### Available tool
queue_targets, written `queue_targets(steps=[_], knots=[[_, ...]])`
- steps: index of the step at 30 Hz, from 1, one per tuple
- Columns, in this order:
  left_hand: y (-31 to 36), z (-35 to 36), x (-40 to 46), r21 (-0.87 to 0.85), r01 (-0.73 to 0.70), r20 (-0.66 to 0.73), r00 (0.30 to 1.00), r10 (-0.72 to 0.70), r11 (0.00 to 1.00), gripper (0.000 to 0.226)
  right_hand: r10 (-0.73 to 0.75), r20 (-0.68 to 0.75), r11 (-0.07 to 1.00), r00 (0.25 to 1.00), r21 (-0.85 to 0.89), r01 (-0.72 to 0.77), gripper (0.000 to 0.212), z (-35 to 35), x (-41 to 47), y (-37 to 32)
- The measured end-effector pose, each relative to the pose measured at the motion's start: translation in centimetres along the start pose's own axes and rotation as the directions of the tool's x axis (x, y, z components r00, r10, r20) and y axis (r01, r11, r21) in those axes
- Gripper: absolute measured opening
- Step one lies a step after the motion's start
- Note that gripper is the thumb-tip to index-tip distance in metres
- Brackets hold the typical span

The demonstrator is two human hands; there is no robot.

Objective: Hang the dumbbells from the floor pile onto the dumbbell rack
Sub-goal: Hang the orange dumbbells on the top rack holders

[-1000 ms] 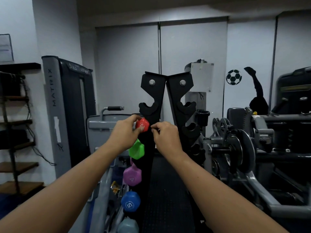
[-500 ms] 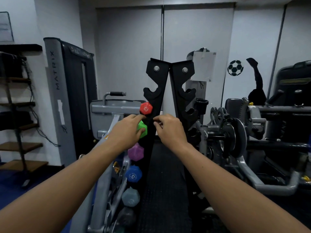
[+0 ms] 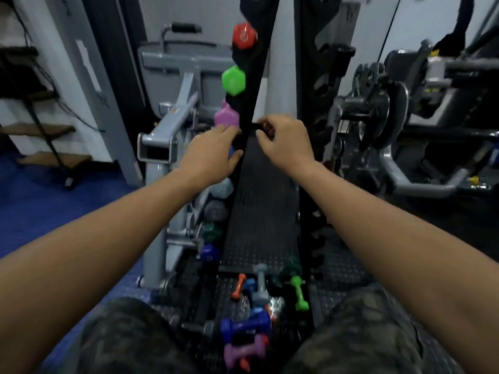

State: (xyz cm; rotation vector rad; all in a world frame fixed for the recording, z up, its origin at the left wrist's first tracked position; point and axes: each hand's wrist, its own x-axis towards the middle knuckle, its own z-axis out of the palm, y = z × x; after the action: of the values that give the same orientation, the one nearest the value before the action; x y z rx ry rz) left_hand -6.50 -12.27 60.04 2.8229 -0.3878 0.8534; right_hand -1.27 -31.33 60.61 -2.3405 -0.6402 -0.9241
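The black dumbbell rack (image 3: 256,76) rises in front of me. On its left upright hang a red dumbbell (image 3: 243,36), a green dumbbell (image 3: 233,80), a purple dumbbell (image 3: 226,116) and several darker ones lower down. My left hand (image 3: 213,152) hovers by the left upright just below the purple one, fingers apart, holding nothing. My right hand (image 3: 286,143) is level with it between the uprights, fingers loosely curled and empty. The floor pile (image 3: 256,306) lies between my knees: orange, grey, green, blue and purple dumbbells.
A grey weight machine (image 3: 167,136) stands close on the left of the rack. Another machine with a plate wheel (image 3: 388,109) is on the right. Wooden shelves (image 3: 40,128) stand far left. Black rubber matting (image 3: 259,211) covers the floor under the rack.
The view has tipped down from the rack top to the floor pile. Both hands let go of the red dumbbell, which now hangs on the rack, and dropped lower along the uprights.
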Motion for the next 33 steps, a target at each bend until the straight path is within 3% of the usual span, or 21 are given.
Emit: queue_targets(steps=[5,10,19,23,27,33], knots=[[1.3,6.3,-7.7,-0.049,0.037,0.183,0.983,-0.028,0.998,0.049,0.152,0.103,0.986,0.983,0.06,-0.158,0.028,3.4,-9.6,1.4],[2.4,11.1,-13.4,-0.083,0.074,0.325,0.945,-0.043,0.994,0.049,0.303,0.266,0.945,0.915,0.036,-0.324,0.027,5.5,-18.0,3.8],[3.1,21.4,-17.3,-0.106,0.139,0.55,0.833,-0.058,0.985,0.049,0.6,0.407,0.764,0.689,-0.038,-0.644,0.022,10.4,-28.1,10.3],[2.6,26.5,-19.0,-0.086,0.176,0.655,0.751,-0.077,0.981,0.044,0.648,0.438,0.719,0.624,-0.079,-0.691,0.019,14.0,-31.8,13.0],[2.0,31.6,-21.1,-0.059,0.203,0.739,0.667,-0.094,0.977,0.039,0.727,0.495,0.613,0.476,-0.156,-0.775,0.024,18.0,-35.4,15.8],[0.9,39.7,-23.2,0.007,0.254,0.818,0.555,-0.151,0.967,0.047,0.771,0.555,0.498,0.313,-0.219,-0.839,0.011,22.5,-40.6,18.8]])
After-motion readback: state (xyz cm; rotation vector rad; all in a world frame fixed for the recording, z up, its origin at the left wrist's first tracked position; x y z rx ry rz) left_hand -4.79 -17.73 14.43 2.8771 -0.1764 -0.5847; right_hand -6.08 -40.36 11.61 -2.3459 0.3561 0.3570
